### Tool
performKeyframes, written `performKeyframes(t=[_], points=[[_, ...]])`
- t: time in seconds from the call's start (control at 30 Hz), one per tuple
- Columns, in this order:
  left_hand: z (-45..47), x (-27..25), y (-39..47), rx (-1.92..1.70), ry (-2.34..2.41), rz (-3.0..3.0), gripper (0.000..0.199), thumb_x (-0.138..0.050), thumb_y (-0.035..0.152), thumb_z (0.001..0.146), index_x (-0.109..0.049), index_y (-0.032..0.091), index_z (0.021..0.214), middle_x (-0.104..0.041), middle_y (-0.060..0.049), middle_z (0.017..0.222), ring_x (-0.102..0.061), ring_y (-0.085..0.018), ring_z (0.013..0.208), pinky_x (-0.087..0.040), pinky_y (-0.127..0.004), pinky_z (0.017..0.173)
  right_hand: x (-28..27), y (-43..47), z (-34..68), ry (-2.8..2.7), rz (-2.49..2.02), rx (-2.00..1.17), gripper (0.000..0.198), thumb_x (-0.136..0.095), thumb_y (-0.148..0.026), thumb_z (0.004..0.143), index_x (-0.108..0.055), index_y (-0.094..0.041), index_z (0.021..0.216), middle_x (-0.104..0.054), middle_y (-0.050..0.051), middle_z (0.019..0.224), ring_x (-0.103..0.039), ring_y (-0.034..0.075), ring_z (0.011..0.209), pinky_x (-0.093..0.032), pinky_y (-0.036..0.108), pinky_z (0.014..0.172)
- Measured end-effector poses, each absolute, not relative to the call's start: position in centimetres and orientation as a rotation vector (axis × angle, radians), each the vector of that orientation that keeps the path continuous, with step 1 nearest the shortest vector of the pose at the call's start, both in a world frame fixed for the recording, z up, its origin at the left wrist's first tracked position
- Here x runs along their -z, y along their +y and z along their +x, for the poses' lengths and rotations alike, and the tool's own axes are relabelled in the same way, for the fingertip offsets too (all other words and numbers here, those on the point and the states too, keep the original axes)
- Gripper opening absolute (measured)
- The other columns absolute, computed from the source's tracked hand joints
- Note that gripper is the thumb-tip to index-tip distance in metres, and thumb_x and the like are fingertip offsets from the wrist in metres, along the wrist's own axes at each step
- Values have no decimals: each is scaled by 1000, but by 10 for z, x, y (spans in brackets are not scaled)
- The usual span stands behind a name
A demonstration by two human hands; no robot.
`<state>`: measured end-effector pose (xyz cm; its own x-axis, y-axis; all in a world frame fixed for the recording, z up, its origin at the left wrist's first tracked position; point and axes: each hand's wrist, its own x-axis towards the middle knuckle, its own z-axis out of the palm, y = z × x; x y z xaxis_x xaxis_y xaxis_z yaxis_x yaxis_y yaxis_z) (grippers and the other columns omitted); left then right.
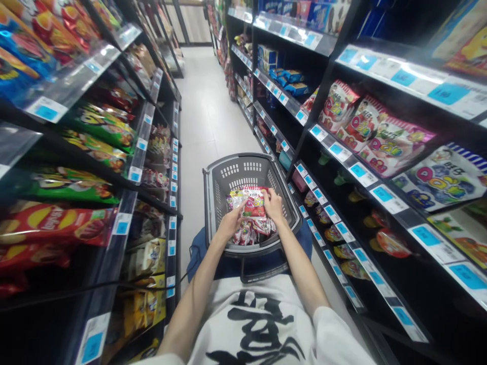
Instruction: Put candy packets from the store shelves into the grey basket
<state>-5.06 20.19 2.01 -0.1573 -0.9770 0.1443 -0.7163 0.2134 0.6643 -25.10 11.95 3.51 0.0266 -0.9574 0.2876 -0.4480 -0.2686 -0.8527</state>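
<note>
A grey shopping basket (213, 223) rests on my lap, its black handle (264, 274) folded toward me. Inside it, my two hands hold a red and white candy bag (254, 204) by its sides. My left hand (230, 222) grips the left side, with the thumb on the front. On the right side, my right hand (274, 205) has its fingers curled over the upper corner. Beneath that bag lie several small red and white packets (247, 233). A yellowish packet shows behind its left edge, partly covered.
Shelves of red chip bags (57, 225) and green snack bags (108, 126) line the left. To the right, shelves hold white candy bags (395, 142) behind price-label strips (357, 172). A pale tiled floor (205, 96) runs ahead between them. A dark cable (95, 288) crosses at lower left.
</note>
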Motion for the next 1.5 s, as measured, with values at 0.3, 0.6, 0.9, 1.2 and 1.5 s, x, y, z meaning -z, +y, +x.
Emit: performKeyframes(t=[0.3, 0.6, 0.9, 1.2, 1.5], points=[[-64, -28, 225, 577, -1884, 1591, 71, -58, 25, 92, -29, 27, 158, -66, -1, 92, -62, -16, 78, -47, -25, 78, -42, 133, -259, 1427, -1741, 1244, 33, -43, -48, 99, -62, -21, 91, -65, 1, 73, -58, 17, 65, -36, 26, 66], [-60, -24, 228, 558, -1918, 1523, 64, -55, 30, 93, -37, 23, 154, -64, -9, 109, -63, -22, 99, -51, -34, 93, -44, 142, -256, 1409, -1548, 1336, 32, -47, -49, 95, -60, -21, 88, -63, 0, 72, -57, 15, 66, -41, 25, 65], [-55, -21, 219, 380, -1900, 1432, 81, -60, 17, 80, -32, 22, 156, -38, -15, 148, -47, -31, 135, -41, -51, 114, -34, 137, -243, 776, -1097, 921, 59, -63, -77, 74, -50, -25, 99, -63, -2, 76, -64, 19, 56, -54, 33, 52], [-57, -24, 224, 862, -1507, 1501, 61, -51, 67, 87, -71, 13, 109, -77, -10, 95, -71, -31, 102, -56, -42, 94, -38, 138, -250, 1020, -1492, 1166, 42, -61, -60, 86, -70, -21, 98, -69, 2, 95, -63, 19, 93, -50, 27, 81], [-62, -34, 230, 1086, -1449, 1513, 64, -41, 66, 94, -73, 13, 78, -77, -11, 75, -73, -21, 66, -59, -31, 65, -44, 136, -255, 1254, -1458, 1331, 38, -55, -50, 88, -63, -18, 69, -53, -2, 62, -45, 14, 60, -36, 26, 61]])
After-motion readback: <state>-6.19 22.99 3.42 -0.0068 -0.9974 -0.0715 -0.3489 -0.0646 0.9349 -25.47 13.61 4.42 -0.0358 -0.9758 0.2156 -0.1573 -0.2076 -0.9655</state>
